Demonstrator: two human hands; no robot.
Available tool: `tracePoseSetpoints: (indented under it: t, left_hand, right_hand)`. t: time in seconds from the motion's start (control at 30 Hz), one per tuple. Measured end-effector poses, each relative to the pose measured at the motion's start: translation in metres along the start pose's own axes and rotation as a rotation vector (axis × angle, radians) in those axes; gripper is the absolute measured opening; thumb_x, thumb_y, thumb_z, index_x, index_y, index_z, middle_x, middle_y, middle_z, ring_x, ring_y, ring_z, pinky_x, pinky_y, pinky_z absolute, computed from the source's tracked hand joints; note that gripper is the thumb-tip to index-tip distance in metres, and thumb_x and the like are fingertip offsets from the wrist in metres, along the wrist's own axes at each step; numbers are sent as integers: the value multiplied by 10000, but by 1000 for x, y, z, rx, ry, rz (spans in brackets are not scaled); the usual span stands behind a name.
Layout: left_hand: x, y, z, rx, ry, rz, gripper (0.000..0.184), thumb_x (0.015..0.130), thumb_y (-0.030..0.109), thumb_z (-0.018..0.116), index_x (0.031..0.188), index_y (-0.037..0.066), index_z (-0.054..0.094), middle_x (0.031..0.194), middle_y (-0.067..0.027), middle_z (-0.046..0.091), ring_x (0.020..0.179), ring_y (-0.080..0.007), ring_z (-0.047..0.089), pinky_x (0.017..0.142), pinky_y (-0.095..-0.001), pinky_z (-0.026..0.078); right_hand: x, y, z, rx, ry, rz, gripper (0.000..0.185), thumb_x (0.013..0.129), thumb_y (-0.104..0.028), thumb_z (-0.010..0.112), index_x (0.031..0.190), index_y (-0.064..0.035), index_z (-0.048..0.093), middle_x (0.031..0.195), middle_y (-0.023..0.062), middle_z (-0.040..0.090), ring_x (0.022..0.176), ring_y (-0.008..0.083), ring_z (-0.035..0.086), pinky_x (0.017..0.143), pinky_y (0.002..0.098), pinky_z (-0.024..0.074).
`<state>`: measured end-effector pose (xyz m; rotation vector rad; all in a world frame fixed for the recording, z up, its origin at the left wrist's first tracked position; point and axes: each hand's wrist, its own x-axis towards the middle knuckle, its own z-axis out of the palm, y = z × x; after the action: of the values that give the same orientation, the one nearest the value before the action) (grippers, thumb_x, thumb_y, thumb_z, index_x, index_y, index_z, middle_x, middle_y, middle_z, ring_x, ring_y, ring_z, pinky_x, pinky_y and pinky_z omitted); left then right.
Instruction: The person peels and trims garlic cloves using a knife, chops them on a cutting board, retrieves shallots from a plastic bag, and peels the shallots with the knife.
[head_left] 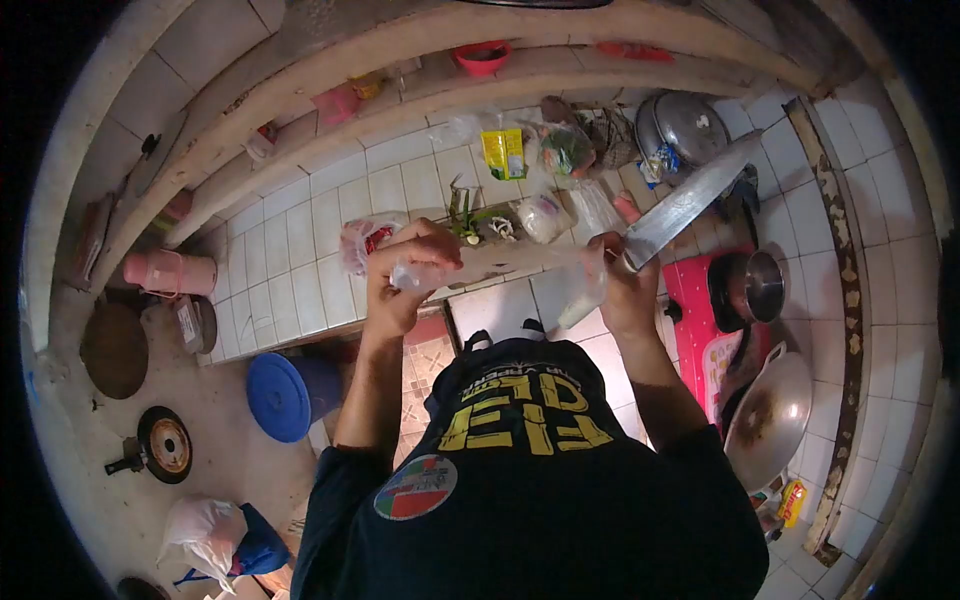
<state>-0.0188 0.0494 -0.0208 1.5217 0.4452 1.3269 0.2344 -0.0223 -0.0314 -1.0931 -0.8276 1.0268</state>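
Note:
My left hand is closed around one end of a clear plastic bag, bunched at the fingers. The see-through plastic seems to stretch across in front of me to my right hand. That hand is also closed, gripping a large knife whose wide metal blade points up and to the right; its handle is hidden in the fingers. A pale, loose part of the plastic hangs beside the right hand. Beyond the hands, green stems and a white plastic bag lie at the counter's edge.
A white tiled counter runs ahead. It carries a yellow packet, bagged vegetables and metal lids. To the right are a pink stove, a pot and a wok. A blue bucket stands left.

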Motion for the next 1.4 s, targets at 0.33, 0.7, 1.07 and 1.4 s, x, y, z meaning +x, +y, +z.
tracePoseSetpoints:
  t: [0.33, 0.7, 1.07, 1.4]
  left_hand:
    - [-30, -16, 2, 304, -310, -402, 227, 729, -52, 536, 889, 15, 682, 771, -88, 646, 708, -179, 614, 660, -296, 468]
    - [-21, -3, 19, 537, -443, -139, 222, 591, 91, 628, 797, 20, 671, 710, -128, 535, 696, -318, 521, 700, -386, 420]
    - [-1, -12, 29, 570, -239, -124, 151, 714, 41, 628, 852, 39, 690, 722, -107, 527, 696, -263, 515, 651, -348, 418]
    - [-6, -6, -2, 37, -369, -199, 210, 776, 185, 604, 743, -19, 641, 656, -97, 605, 602, -203, 573, 591, -301, 432]
  right_hand:
    - [-34, 92, -28, -220, -35, 433, 567, 749, -15, 688, 1243, -28, 409, 749, 56, 574, 499, 102, 498, 409, 236, 382]
    - [-2, 77, -8, -87, -8, 270, 839, 737, -103, 745, 1421, -43, 262, 1110, 103, 559, 793, 132, 590, 572, 247, 498]
    - [25, 45, 18, -776, -311, 43, 973, 601, -219, 866, 1369, 40, 329, 1082, 136, 644, 908, 187, 659, 716, 337, 535]
    - [28, 68, -19, -534, -9, 101, 548, 793, 15, 615, 1308, -56, 442, 914, 32, 584, 631, 62, 536, 515, 231, 460]
